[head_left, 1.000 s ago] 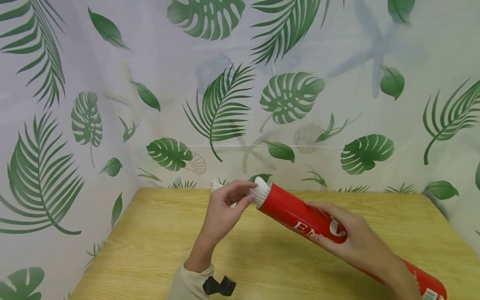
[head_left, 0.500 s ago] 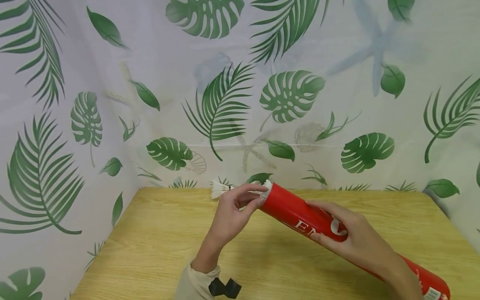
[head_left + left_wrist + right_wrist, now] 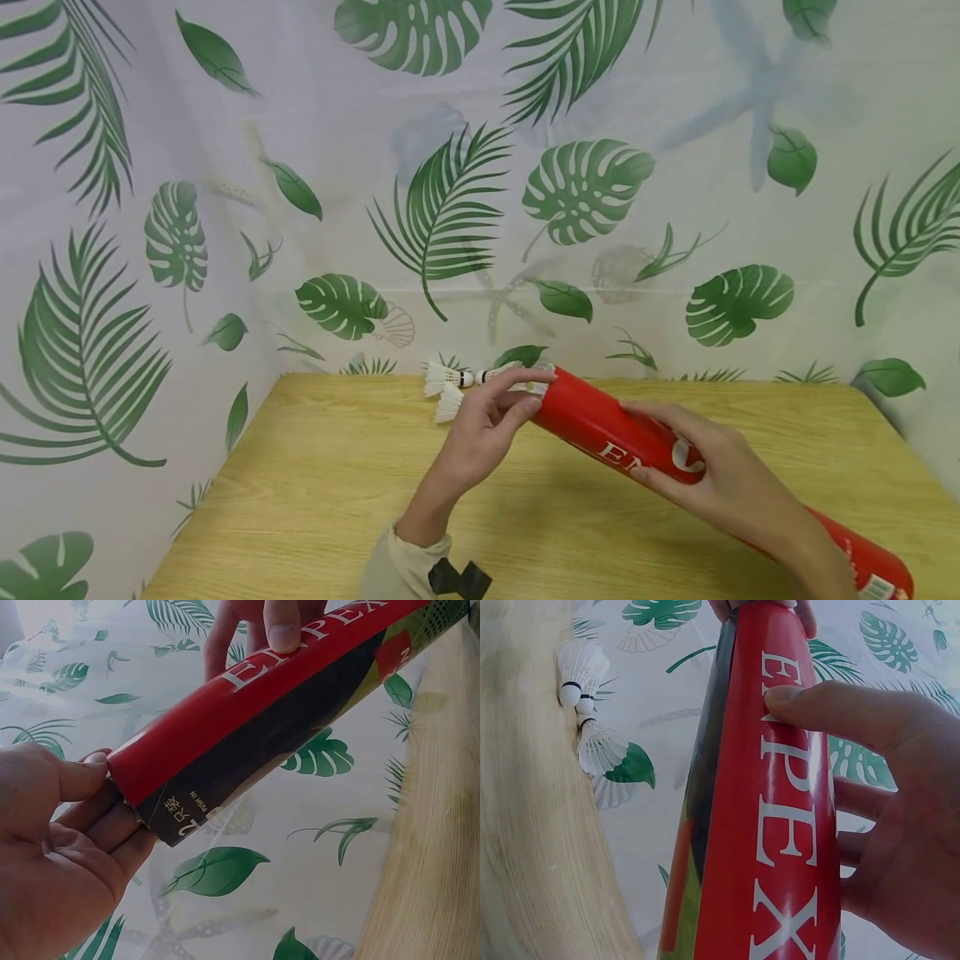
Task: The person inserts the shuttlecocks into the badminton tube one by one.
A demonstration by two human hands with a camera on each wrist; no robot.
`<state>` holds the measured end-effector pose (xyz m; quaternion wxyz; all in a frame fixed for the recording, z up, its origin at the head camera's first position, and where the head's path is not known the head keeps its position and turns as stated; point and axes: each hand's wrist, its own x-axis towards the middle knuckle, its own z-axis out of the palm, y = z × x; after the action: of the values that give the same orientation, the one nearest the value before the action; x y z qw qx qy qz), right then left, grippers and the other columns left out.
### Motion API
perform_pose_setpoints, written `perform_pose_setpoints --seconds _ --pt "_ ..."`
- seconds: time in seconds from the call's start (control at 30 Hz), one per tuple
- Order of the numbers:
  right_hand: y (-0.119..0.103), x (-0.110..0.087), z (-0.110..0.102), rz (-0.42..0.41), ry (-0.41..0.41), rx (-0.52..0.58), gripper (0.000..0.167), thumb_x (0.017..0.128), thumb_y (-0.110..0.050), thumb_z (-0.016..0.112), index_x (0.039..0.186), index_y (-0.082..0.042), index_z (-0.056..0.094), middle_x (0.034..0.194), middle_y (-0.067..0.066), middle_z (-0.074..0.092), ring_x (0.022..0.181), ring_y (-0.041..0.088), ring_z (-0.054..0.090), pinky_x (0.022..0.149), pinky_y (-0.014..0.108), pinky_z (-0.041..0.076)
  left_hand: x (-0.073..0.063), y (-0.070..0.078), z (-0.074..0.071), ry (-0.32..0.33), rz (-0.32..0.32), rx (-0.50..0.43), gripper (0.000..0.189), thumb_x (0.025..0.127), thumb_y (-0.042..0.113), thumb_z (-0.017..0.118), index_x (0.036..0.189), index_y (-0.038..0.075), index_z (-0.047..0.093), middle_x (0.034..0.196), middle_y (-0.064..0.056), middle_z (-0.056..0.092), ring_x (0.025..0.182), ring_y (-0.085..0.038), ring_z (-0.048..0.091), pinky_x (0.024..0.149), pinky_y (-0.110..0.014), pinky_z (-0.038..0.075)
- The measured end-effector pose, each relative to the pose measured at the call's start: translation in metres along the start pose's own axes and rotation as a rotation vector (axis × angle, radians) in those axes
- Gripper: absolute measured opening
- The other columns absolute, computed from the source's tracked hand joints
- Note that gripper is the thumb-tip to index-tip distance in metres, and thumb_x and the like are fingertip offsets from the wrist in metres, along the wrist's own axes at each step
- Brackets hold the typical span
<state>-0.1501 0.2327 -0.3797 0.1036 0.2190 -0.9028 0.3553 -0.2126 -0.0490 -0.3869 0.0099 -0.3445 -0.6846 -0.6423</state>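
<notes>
A long red shuttlecock tube slants across the head view, its mouth up and to the left. My right hand grips it around the middle; in the right wrist view the thumb lies on the white lettering. My left hand is at the mouth, its fingers and thumb touching the rim. In the left wrist view those fingers lie against the tube's end, hiding the opening. Only a little white shows between index finger and thumb, and the tube's contents are hidden.
Several loose shuttlecocks lie beyond my left hand at the back edge of the wooden table; the right wrist view shows a further feathered skirt there. A leaf-patterned cloth hangs behind the table.
White feathers that stuck out of the tube's mouth have gone inside. My left hand has moved right, up to the rim, uncovering shuttlecocks behind it. The right hand keeps its grip.
</notes>
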Motion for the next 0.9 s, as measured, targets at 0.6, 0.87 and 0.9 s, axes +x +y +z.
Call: perform_pose_setpoints --seconds 0.6,0.87,0.9 --pt "0.008 0.0 0.001 -0.037 0.024 -0.014 0.066 0.084 -0.023 0.087 0.144 -0.026 0.058 0.127 0.002 0.068 0.1 0.021 0.064 0.067 0.026 0.058 0.0 -0.002 -0.014 0.025 0.032 0.027 0.034 0.103 0.002 0.06 0.137 0.004 0.057 0.119 -0.018 0.073 0.109 -0.024 0.072 0.094 -0.046 0.056" --pt "0.011 -0.002 -0.004 -0.012 0.05 -0.014 0.068 0.083 -0.02 0.088 0.144 -0.026 0.058 0.127 0.003 0.067 0.101 0.024 0.06 0.064 0.026 0.057 -0.006 -0.024 -0.051 0.27 0.009 0.19 0.024 0.101 0.003 0.063 0.125 0.006 0.067 0.109 -0.012 0.075 0.101 -0.03 0.072 0.09 -0.041 0.058" --pt "0.012 -0.002 -0.004 -0.01 0.051 -0.013 0.068 0.083 -0.021 0.088 0.144 -0.026 0.058 0.128 0.003 0.066 0.101 0.024 0.06 0.063 0.026 0.057 -0.007 -0.028 -0.055 0.292 -0.007 0.221 0.024 0.101 0.002 0.064 0.124 0.007 0.068 0.108 -0.012 0.076 0.1 -0.03 0.072 0.091 -0.04 0.057"
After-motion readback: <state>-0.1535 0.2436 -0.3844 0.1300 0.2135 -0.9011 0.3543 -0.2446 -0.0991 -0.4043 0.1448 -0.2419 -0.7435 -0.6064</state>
